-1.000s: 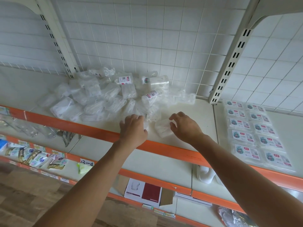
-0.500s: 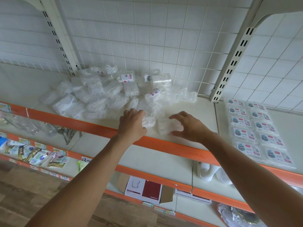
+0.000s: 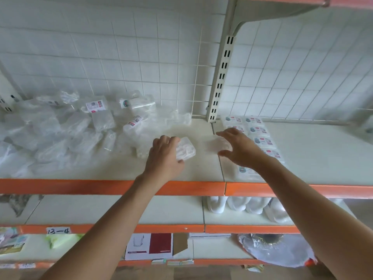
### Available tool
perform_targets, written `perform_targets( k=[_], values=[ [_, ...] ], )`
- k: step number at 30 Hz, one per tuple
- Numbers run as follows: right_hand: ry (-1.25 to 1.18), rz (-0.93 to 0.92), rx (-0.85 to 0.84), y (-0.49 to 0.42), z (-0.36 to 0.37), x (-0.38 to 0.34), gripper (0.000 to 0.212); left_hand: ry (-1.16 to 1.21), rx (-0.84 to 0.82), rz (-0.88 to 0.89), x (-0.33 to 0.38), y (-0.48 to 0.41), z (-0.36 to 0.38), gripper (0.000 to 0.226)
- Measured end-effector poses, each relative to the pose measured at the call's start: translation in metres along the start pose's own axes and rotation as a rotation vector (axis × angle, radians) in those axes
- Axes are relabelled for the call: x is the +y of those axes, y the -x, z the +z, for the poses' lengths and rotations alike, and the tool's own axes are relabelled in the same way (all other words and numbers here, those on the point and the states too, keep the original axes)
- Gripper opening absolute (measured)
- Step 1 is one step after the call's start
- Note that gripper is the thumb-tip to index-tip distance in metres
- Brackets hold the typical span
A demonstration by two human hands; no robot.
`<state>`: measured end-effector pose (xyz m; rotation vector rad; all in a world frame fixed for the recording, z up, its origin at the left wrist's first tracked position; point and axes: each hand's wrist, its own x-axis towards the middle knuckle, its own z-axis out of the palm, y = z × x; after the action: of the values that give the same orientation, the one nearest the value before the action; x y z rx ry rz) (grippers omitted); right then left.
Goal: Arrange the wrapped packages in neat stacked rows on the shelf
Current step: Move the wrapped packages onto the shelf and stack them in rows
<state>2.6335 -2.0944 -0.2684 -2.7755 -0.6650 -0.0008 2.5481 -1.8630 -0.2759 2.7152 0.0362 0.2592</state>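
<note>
White shelf (image 3: 193, 170): left hand (image 3: 163, 156) grips one wrapped package (image 3: 186, 149), right hand (image 3: 240, 150) hovers splayed over second package (image 3: 217, 145).

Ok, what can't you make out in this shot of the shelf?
All in the head view.
The blurred package under the right hand is smeared by motion; whether its fingers grip it is unclear.
The labelled rows are partly covered by that hand and the right forearm; print too small.
The loose pile runs off the left edge.
The left hand hides part of the clear package it holds.
</note>
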Motion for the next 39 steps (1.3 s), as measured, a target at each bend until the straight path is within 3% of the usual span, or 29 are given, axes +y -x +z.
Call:
perform_targets(
  k=[10,24,31,35,39],
  values=[
    [0.074,0.204,0.053,0.056,-0.039,0.140,0.062,-0.062,-0.047,0.219,0.139,-0.052,0.060,0.059],
    [0.116,0.236,-0.051,0.086,-0.074,0.309,0.052,-0.068,-0.083,0.192,0.298,-0.097,0.146,0.051],
    [0.072,0.129,-0.067,0.088,-0.073,0.332,0.057,0.093,-0.135,0.151,0.318,-0.105,0.164,0.042],
    [-0.144,-0.032,0.028,0.074,-0.077,0.315,0.064,0.163,-0.195,0.170,0.315,-0.113,0.163,0.054],
    [-0.336,-0.027,0.040,0.059,-0.075,0.299,0.066,0.249,-0.198,0.159,0.312,-0.121,0.160,0.063]
  ],
)
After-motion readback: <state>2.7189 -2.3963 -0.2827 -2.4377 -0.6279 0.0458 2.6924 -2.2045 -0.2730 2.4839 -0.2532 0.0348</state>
